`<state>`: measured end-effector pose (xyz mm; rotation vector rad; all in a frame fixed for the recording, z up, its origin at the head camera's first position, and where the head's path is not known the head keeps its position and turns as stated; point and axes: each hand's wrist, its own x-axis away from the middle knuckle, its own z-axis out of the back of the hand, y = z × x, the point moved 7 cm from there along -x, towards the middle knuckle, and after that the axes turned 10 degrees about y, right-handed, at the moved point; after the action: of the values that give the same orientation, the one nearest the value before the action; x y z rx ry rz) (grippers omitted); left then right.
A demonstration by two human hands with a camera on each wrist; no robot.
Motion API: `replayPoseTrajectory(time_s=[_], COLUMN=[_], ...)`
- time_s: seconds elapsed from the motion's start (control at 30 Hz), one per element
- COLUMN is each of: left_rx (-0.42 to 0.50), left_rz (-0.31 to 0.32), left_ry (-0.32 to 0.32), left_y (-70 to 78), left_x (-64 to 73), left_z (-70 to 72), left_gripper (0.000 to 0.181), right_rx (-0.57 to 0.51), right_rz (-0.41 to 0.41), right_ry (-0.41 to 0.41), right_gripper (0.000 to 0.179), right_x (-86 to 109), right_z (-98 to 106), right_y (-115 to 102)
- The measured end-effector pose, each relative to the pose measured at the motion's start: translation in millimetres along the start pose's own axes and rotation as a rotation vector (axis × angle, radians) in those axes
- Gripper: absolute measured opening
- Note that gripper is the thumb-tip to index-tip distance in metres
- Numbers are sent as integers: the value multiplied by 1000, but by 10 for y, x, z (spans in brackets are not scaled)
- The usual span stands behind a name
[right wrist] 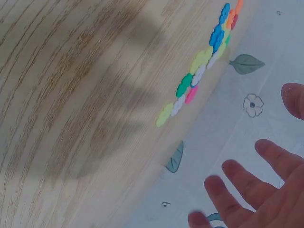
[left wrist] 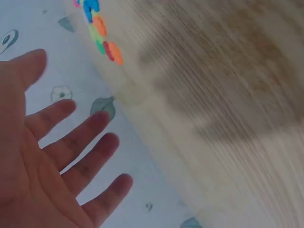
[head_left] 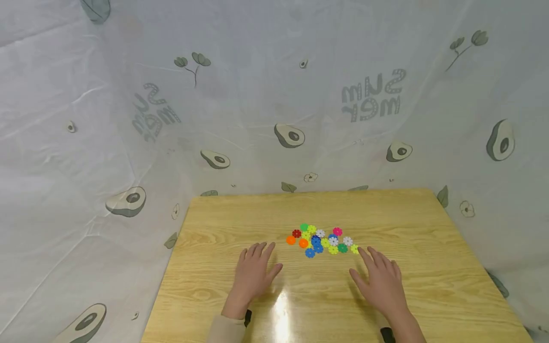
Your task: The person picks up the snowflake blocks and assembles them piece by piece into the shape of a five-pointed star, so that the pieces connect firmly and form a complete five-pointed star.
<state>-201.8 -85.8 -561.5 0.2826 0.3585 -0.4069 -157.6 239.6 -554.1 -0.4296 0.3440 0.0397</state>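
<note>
A loose cluster of small notched plastic discs lies on the wooden table, some overlapping. Among them are an orange disc [head_left: 291, 240], a dark red disc [head_left: 297, 233], a pink disc [head_left: 337, 231], a green disc [head_left: 342, 248] and a blue disc [head_left: 310, 253]. My left hand [head_left: 254, 272] is left of the cluster, fingers spread, holding nothing. On the other side my right hand [head_left: 381, 281] is held with fingers extended, its fingertips nearest a yellow disc [head_left: 355, 249]. Both wrist views show empty palms, with the discs beyond the fingers.
The wooden table [head_left: 223, 219] has a pale grain and a bright light reflection near its front. A white sheet [head_left: 257, 95] printed with avocados, leaves and lettering hangs behind and along both sides. Dark bands sit at both wrists.
</note>
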Motion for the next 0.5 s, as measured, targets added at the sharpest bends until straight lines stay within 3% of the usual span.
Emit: replayPoseTrajectory(time_s=[0.13,0.23,0.37,0.5], left_rx=[-55,-76,-44,-42], left_rz=[-21,-11,51,113], left_ry=[-57,-120,-183,-194], left_y=[14,24,22,27], left_x=[-213,-424,-682,-840], left_z=[-247,-491,-773,-933], left_gripper=[49,40,28,23], right_rx=[-18,-30,-62,-77], right_rz=[14,-11,-73,-91], right_ry=[10,-44,-185,-237], right_gripper=[56,45,32,26], right_x=[-23,-46,-163,-396], right_z=[1,-16,-199,-457], right_y=[-17,-22,-34,-8])
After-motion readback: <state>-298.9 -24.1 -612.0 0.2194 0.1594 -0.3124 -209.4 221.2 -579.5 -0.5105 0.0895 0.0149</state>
